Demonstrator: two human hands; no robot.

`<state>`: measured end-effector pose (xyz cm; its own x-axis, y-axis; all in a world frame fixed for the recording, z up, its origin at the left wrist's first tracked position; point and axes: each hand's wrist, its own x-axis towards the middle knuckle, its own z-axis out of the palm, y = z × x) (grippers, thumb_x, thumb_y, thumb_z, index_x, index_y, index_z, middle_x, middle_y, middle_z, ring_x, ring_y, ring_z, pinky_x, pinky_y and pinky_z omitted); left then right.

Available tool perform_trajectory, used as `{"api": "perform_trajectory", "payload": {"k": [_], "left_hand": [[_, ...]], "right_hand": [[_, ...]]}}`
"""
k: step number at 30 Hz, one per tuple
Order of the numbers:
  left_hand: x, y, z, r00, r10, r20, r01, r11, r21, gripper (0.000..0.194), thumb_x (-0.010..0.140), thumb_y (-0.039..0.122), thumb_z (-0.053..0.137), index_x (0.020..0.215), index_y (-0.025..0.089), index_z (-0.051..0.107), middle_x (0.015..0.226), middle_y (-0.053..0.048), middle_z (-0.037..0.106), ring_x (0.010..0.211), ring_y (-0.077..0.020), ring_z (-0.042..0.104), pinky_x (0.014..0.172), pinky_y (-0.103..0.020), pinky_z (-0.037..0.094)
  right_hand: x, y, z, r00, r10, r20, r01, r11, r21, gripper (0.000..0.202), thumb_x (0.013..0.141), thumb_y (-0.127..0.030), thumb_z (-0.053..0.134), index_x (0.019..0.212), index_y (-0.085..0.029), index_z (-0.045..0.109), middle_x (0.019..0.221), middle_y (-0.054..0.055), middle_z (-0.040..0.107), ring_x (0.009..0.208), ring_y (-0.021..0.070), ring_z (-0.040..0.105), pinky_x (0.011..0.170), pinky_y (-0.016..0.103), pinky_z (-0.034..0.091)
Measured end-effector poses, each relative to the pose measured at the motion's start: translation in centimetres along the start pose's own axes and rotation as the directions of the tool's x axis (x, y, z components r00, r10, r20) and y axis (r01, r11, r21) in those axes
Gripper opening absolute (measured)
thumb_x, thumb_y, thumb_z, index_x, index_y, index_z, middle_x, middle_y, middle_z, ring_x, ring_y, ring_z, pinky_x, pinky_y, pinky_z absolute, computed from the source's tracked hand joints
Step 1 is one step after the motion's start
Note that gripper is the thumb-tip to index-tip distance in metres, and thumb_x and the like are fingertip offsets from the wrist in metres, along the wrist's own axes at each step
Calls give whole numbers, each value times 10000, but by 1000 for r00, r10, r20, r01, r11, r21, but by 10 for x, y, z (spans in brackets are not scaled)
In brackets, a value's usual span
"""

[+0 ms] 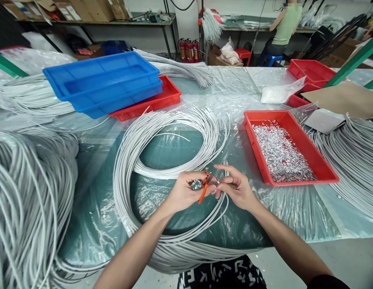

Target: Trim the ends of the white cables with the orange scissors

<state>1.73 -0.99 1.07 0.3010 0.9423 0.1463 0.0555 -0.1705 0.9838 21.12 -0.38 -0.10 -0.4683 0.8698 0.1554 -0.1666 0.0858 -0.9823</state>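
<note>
- While one thin grey-white cable's end [217,181] sits between the hands above the table, work on it looks under way, not finished.
- The right hand [239,190] pinches near that end with thumb and fingers, its forefinger held out; the left hand [186,190] has its fingers curled round a small orange-handled metal tool [202,194].
- Around and beneath them lies a large loose coil of grey-white cables [121,172], many ends free; which are done is too small to tell.
- Right of it, a red plastic tray [258,158] holds plenty of small silvery pieces [279,152], seemingly unused.
- Farther out, a grey cable heap [29,192] suggests much is left.
</note>
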Motion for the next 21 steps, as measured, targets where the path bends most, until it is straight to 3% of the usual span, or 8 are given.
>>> {"api": "perform_trajectory", "payload": {"k": [5, 9, 13, 17, 21], "left_hand": [[1, 2, -5, 995, 99, 1, -94, 949, 300, 244, 865, 272, 656, 669, 126, 650, 644, -15, 612, 622, -109, 528, 613, -224, 444], [1, 3, -10, 981, 193, 30, -171, 778, 604, 108, 866, 177, 590, 785, 137, 649, 708, -9, 617, 597, -96, 471, 596, -224, 402], [1, 5, -14, 963, 261, 65, -226, 653, 723, 99, 880, 200, 583, 856, 148, 663, 754, -20, 663, 610, -111, 525, 612, -235, 421], [2, 5, -16, 964, 235, 120, -228, 514, 827, 130, 897, 232, 579, 864, 160, 682, 772, -24, 695, 628, -135, 589, 607, -254, 425], [2, 2, -17, 965, 230, 126, -224, 469, 854, 158, 919, 249, 565, 895, 162, 694, 790, -29, 712, 642, -146, 625, 612, -265, 440]], "right_hand": [[-1, 4, -4, 997, -72, -2, 71, 989, -128, 343, 933, -291, 627, 1271, -239, 615, 782, 14, 760, 597, 144, 684, 676, 326, 594], [1, 5, -5, 995, -70, -64, 59, 984, -165, 270, 930, -300, 627, 1185, -214, 657, 780, 18, 765, 598, 145, 682, 688, 324, 588], [4, 4, -6, 989, -63, -135, 37, 982, -187, 263, 924, -334, 628, 1143, -193, 666, 747, 19, 756, 587, 145, 681, 688, 312, 578], [5, 5, -7, 984, -57, -168, 18, 974, -224, 271, 923, -349, 622, 1139, -191, 668, 731, 20, 754, 577, 145, 679, 684, 308, 571], [5, 5, -8, 982, -71, -176, 24, 967, -254, 256, 925, -331, 617, 1136, -196, 669, 726, 18, 753, 578, 146, 681, 691, 314, 570]]}}
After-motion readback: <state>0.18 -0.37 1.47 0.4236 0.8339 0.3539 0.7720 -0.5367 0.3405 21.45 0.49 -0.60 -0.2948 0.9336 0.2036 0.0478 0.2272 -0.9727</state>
